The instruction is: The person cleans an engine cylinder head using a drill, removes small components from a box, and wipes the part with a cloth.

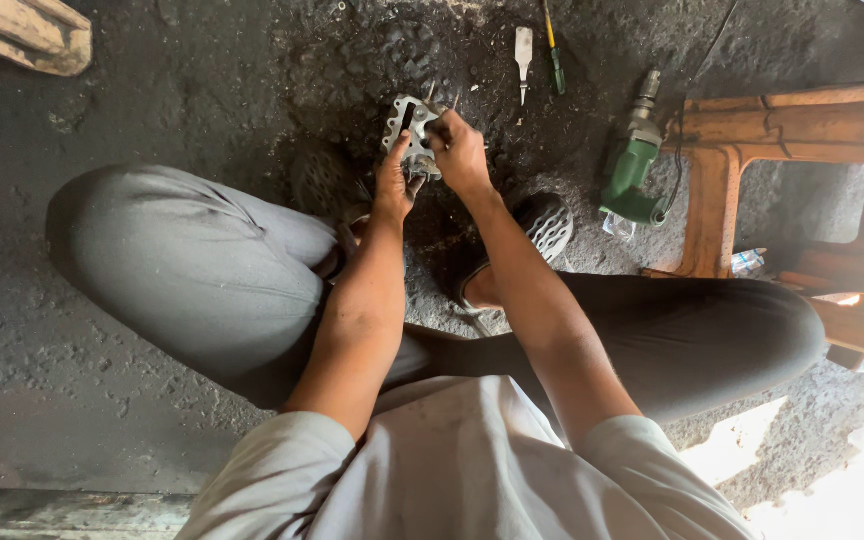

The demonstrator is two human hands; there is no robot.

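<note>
Head view: a small perforated metal plate point(410, 132) is held just above the dark floor point(152, 90), between the knees and straight ahead of both hands; its long axis is tilted, running up-left to down-right; the left hand point(393, 185) is closed on its lower edge from below; the right hand point(459, 150) is pinched at its right side, fingertips on the plate; both are equally near. A green power tool point(632, 170) lies to the right, a green-handled screwdriver point(555, 60) beyond.
</note>
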